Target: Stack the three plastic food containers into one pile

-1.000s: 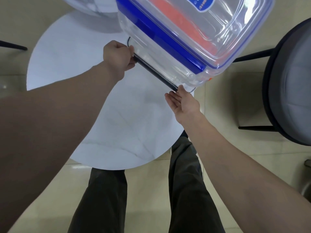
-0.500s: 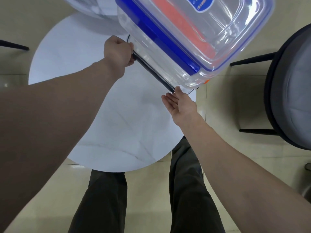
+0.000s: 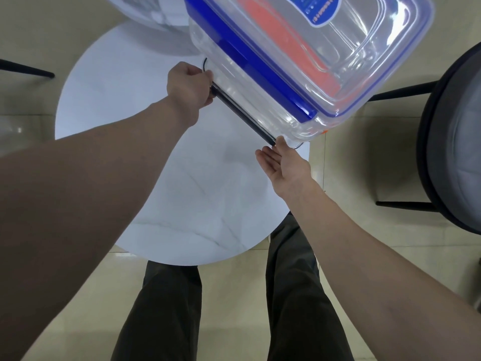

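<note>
A pile of clear plastic food containers (image 3: 263, 105) stands at the far right of the round white table (image 3: 182, 194), very close to the camera. The top container's lid (image 3: 369, 45) has a blue rim, a blue side clip (image 3: 250, 61) and a blue label. An orange lid (image 3: 283, 40) shows through it from below. The bottom container carries a long black clip (image 3: 242, 114) along its near side. My left hand (image 3: 188, 86) is closed on the left end of that black clip. My right hand (image 3: 283, 165) is flat and palm-up, its fingertips touching the bottom container's near right corner.
A dark round chair (image 3: 453, 142) with black legs stands to the right of the table. Another white table (image 3: 153, 16) lies beyond the first one. A black chair leg (image 3: 26, 70) shows at the left edge. My legs stand at the table's near edge on a beige tiled floor.
</note>
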